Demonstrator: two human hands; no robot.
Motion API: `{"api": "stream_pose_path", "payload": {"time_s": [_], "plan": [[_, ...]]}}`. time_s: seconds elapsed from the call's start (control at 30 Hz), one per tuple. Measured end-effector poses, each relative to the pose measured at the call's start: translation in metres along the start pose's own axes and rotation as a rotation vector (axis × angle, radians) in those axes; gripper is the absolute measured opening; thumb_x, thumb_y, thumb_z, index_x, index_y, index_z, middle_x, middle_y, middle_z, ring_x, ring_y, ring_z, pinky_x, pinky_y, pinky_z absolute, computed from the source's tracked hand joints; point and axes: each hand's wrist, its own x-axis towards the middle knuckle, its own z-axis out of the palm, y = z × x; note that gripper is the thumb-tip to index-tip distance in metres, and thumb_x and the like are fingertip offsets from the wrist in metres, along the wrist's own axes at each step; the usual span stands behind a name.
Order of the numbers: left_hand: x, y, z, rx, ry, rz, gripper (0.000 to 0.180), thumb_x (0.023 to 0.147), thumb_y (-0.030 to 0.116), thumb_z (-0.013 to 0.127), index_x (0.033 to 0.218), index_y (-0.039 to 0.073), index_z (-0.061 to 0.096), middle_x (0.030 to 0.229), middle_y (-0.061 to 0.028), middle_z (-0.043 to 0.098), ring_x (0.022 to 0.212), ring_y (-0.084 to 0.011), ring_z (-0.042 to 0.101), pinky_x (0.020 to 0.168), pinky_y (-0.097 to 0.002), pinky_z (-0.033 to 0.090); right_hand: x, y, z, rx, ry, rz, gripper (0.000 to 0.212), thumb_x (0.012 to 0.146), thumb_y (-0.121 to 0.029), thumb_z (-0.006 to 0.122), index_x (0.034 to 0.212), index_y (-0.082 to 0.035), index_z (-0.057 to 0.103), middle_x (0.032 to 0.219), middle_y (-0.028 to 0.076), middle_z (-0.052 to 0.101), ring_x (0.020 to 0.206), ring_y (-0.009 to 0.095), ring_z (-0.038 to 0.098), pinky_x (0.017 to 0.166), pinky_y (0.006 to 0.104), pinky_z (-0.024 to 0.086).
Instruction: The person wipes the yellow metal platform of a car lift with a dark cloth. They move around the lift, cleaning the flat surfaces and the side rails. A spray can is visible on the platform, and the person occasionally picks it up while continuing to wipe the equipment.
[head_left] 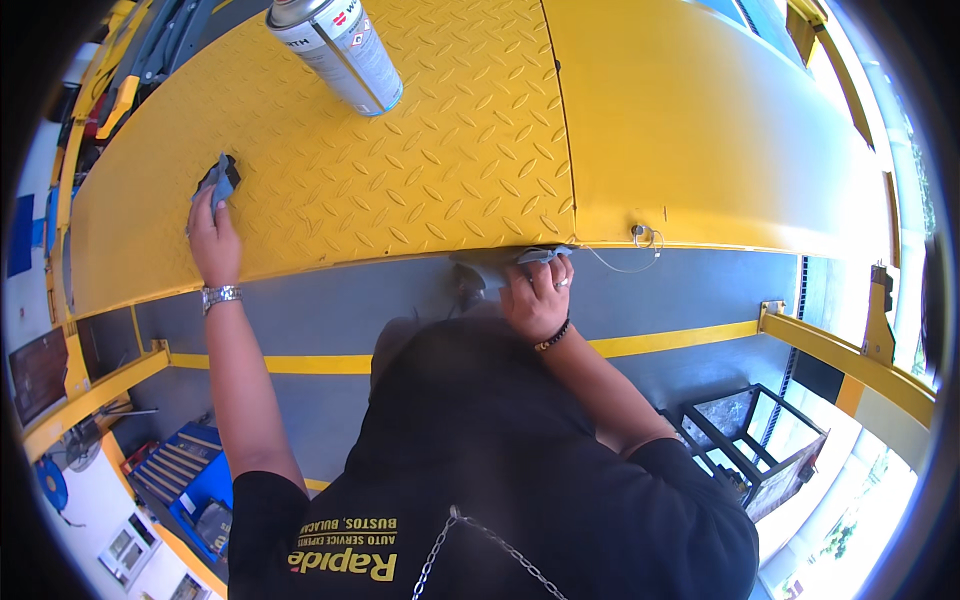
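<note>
Platform [460,150] of yellow steel extends beyond both hands. Spray can [352,62] stands on it, ahead of and between them. Left hand [214,243], farther out, has fingers gripping a grey-blue cloth [216,182] on the tread pattern; right hand [538,300] grips a second cloth [545,255] along the near edge. Thin wire [606,265] curves just right of that hand.
</note>
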Motion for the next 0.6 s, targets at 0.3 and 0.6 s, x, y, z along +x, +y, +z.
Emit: {"api": "stream_pose_path", "payload": {"time_s": [0.3, 0.6], "plan": [[-0.002, 0.015, -0.007, 0.019, 0.012, -0.052, 0.028, 0.097, 0.014, 0.059, 0.122, 0.003, 0.067, 0.131, -0.0145, 0.065, 0.123, -0.0346, 0.059, 0.106, -0.0440, 0.045, 0.011, -0.019, -0.010, -0.041, -0.211, -0.047, 0.036, 0.076, -0.019, 0.066, 0.110, -0.009, 0.072, 0.117, 0.011, 0.057, 0.107, 0.029, 0.058, 0.101, 0.0486, 0.047], [-0.001, 0.014, -0.006, -0.023, -0.006, -0.051, 0.030, 0.099, 0.015, 0.057, 0.123, 0.000, 0.066, 0.133, -0.0165, 0.063, 0.125, -0.0355, 0.057, 0.107, -0.0445, 0.044, 0.062, -0.128, 0.068, 0.346, -0.376, -0.370, 0.049, 0.084, -0.018, 0.059, 0.128, 0.004, 0.064, 0.128, 0.015, 0.059, 0.112, 0.024, 0.059, 0.098, 0.0380, 0.048]]}}
